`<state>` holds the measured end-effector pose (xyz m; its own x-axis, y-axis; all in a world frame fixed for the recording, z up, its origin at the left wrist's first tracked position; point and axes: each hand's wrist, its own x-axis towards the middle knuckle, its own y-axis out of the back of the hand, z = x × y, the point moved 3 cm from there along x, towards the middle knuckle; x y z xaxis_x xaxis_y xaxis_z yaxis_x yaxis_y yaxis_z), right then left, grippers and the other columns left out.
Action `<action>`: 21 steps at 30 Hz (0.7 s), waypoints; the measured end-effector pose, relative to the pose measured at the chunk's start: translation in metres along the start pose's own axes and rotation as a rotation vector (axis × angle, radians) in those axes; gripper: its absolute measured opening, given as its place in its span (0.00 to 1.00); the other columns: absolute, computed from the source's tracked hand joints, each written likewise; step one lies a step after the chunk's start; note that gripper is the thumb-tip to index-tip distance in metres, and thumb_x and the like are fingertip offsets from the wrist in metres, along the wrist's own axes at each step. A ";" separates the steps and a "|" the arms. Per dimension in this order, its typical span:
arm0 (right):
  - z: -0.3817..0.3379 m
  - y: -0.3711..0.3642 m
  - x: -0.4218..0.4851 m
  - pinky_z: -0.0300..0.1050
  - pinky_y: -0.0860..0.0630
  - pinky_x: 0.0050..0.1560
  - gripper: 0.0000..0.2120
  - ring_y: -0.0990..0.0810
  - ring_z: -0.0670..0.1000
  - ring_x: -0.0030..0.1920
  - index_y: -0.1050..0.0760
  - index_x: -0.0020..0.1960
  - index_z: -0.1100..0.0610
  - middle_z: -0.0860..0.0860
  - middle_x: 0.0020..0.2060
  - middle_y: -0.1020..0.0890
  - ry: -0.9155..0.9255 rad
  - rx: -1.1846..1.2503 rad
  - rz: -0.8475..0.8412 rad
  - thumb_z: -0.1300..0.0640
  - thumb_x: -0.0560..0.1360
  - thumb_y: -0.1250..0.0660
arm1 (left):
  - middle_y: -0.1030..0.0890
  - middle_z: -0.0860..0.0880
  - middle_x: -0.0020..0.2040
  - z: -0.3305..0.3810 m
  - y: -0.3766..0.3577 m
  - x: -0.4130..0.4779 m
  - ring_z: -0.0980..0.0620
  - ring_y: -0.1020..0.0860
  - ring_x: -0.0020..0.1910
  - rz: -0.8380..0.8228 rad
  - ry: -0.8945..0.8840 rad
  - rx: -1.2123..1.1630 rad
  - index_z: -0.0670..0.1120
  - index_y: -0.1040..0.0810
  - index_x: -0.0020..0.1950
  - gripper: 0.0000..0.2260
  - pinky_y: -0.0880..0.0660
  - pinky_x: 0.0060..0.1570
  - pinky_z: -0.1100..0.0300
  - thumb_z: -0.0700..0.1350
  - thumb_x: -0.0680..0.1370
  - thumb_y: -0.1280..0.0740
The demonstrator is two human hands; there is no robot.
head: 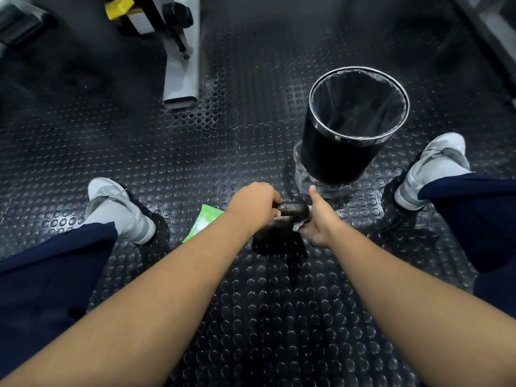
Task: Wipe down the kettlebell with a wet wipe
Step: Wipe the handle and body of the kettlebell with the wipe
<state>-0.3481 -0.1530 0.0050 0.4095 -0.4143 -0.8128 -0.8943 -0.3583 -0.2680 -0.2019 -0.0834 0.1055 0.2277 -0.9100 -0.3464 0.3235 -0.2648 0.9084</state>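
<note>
Between the two feet, on the studded rubber floor (251,317), the kettlebell (279,237) is seen standing, dark against the dark mat. Its body is largely hidden below the hands.

Grip, left: the left hand (252,209) is closed round the left end of the handle (291,208), fingers curled over the bar, knuckles up.

Grip, right: the right hand (318,219) is wrapped round the right end of the handle with the wet wipe (300,225) held between palm and bar. A pale fold of the wipe is visible under the fingers. The thumb (314,194) is extended straight, pointing away from the body. The bare middle of the handle is exposed between the two hands, and its surface is seen to glisten.

Surroundings, referenced to the grip:
- Just left of the left hand, a green wipe pack (205,222) is lying flat on the floor, partly covered by the left forearm.
- Just beyond the right hand, a black bin (335,157) with a metal rim and a clear liner is noted, upright.
- Well to the left, a grey shoe (120,208); well to the right, the other shoe (435,166). Navy trouser legs are seen on both sides.
- Far beyond the left hand, a grey machine leg (183,71) is resting on the floor.
</note>
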 end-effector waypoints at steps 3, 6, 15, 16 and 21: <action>-0.026 -0.008 -0.009 0.55 0.19 0.57 0.29 0.15 0.59 0.53 0.27 0.70 0.56 0.57 0.59 0.15 -0.021 -0.307 0.000 0.35 0.82 0.40 | 0.18 0.52 0.61 0.000 -0.001 0.001 0.47 0.20 0.59 -0.004 0.013 0.003 0.56 0.18 0.66 0.16 0.22 0.58 0.51 0.52 0.77 0.27; -0.055 -0.011 -0.019 0.57 0.20 0.56 0.34 0.20 0.62 0.49 0.32 0.74 0.57 0.64 0.67 0.21 -0.075 -0.642 -0.056 0.32 0.81 0.41 | 0.18 0.52 0.60 0.000 -0.001 0.001 0.47 0.20 0.58 0.004 0.011 0.011 0.56 0.18 0.65 0.16 0.22 0.55 0.52 0.52 0.78 0.27; -0.040 -0.015 -0.007 0.52 0.25 0.60 0.48 0.19 0.58 0.59 0.20 0.67 0.59 0.55 0.61 0.18 0.156 -0.885 0.168 0.19 0.71 0.46 | 0.17 0.52 0.56 -0.001 -0.001 0.001 0.48 0.19 0.54 0.013 0.008 0.000 0.57 0.17 0.63 0.14 0.22 0.50 0.54 0.52 0.77 0.27; -0.027 -0.008 -0.002 0.52 0.24 0.58 0.53 0.17 0.56 0.56 0.21 0.68 0.57 0.54 0.60 0.17 0.131 -0.709 0.153 0.15 0.65 0.45 | 0.17 0.52 0.57 -0.001 -0.001 0.000 0.48 0.19 0.55 0.015 0.009 0.000 0.57 0.17 0.63 0.14 0.22 0.52 0.53 0.52 0.77 0.27; 0.003 0.005 -0.003 0.60 0.21 0.65 0.40 0.14 0.59 0.58 0.23 0.69 0.58 0.58 0.57 0.14 -0.005 -0.078 0.013 0.25 0.78 0.47 | 0.18 0.54 0.62 -0.003 -0.003 0.001 0.48 0.20 0.61 0.011 0.020 -0.013 0.56 0.18 0.65 0.16 0.22 0.57 0.53 0.52 0.77 0.27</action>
<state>-0.3539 -0.1510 0.0050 0.3966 -0.4156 -0.8185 -0.8828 -0.4172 -0.2159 -0.1999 -0.0826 0.1018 0.2492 -0.9065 -0.3409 0.3327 -0.2505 0.9092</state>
